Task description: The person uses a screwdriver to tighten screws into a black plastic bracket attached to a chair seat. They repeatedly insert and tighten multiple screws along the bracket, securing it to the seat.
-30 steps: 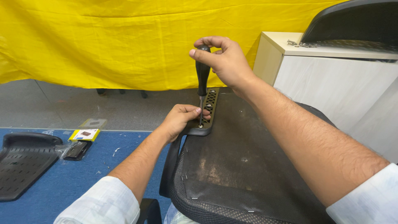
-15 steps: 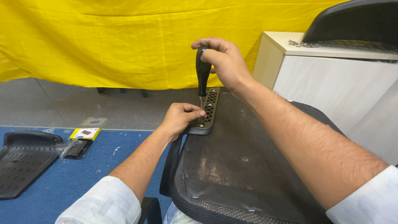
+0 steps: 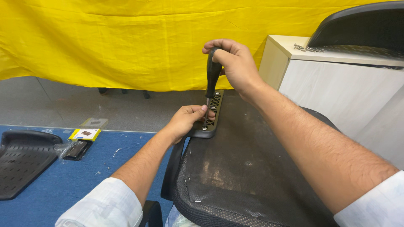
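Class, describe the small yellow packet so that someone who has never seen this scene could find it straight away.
Start at the blue floor mat in the lower left. Near its far edge, by the grey floor, lies the small yellow packet, flat, beside a clear bag with dark contents. It is the only yellow thing on the floor; the black perforated chair part sits further left.

Flat yellow-and-white packet (image 3: 85, 134) with dark centre patch, on blue floor mat (image 3: 75, 176), far left
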